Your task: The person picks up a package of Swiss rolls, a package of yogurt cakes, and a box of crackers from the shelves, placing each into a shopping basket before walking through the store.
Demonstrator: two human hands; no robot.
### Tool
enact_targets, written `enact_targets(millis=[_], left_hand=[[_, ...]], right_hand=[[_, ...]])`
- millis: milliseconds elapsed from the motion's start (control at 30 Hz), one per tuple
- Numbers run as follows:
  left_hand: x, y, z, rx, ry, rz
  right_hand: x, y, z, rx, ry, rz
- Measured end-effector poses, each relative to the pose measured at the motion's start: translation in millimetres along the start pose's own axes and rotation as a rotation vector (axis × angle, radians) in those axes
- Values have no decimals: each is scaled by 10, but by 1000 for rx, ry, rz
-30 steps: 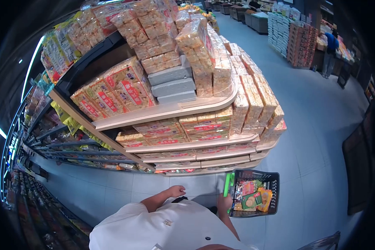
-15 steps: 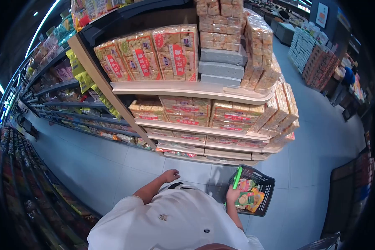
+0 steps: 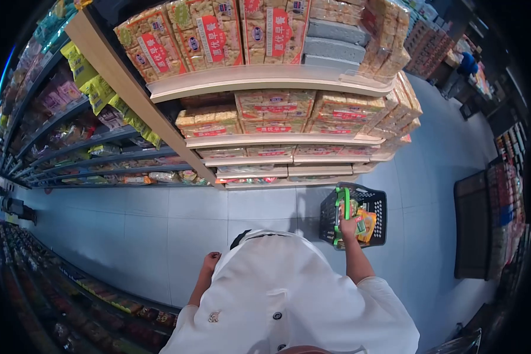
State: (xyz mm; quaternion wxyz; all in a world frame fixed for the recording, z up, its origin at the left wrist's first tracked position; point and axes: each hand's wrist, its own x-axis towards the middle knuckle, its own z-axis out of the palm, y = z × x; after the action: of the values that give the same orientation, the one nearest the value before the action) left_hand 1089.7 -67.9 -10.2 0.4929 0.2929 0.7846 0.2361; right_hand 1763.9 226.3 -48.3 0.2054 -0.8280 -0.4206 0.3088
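My right hand (image 3: 348,226) is closed round the green handle of a dark grey shopping basket (image 3: 381,215), which hangs at my right side. Inside the basket lie a yellow-orange packet (image 3: 369,223) and a green packet (image 3: 360,226), partly hidden by my hand and the handle. My left hand (image 3: 212,259) hangs beside my body at the left, holding nothing, its fingers loosely bent and only partly visible. In front of me a shelf end (image 3: 259,82) carries large clear-wrapped packs of biscuit-like blocks (image 3: 274,35) with red labels.
Grey foam-like blocks (image 3: 333,50) stand on the top visible shelf. Yellow bags (image 3: 97,88) hang beside a wooden post (image 3: 112,74). Low goods racks (image 3: 100,295) line the left aisle. A dark display (image 3: 472,227) stands to the right; a person in blue (image 3: 467,65) is farther back.
The shelf has shifted up in view and sits nearer. My body has turned, the basket is higher in view with its handle more upright, and my left hand has dropped back beside my body.
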Motion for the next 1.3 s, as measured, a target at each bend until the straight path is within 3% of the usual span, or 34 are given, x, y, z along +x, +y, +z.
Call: enact_targets(millis=[67,100,267,433,667,700,767,900,1000,1033,1133,1300], left_hand=[[-29,-206,-156,-77,-37,-30],[-56,-264,-261,-88,-28,-18],[64,-464,-609,-220,-32,-30],[37,-217,-1026,-254,-21,-110],[-131,-585,-1286,-270,14,-201],[-175,-635,-1298,-275,27,-227],[-317,-749,-1213,-307,77,-273],[-617,-628,-915,-396,156,-318],[-747,-462,-522,-375,121,-293],[-781,-456,-387,-337,71,-254],[-767,-443,-33,-265,132,-120],[-989,-58,155,-239,146,-146]], right_hand=[[-421,-335,-146,-42,-41,53],[-502,-295,-9,-116,98,-63],[-1425,-1198,-39,-247,-37,15],[-2066,-1525,371,-240,-77,3],[-2354,-1726,838,-211,-105,-68],[-2332,-1725,870,-75,-187,-5],[-2252,-1717,969,147,-298,51],[-2029,-1819,1150,232,-328,-9],[-1889,-1789,1269,-102,-103,-324],[-1895,-1835,1245,-69,-125,-252],[-1861,-1862,1252,-21,-86,-313],[-1971,-2066,1155,44,-178,-235]])
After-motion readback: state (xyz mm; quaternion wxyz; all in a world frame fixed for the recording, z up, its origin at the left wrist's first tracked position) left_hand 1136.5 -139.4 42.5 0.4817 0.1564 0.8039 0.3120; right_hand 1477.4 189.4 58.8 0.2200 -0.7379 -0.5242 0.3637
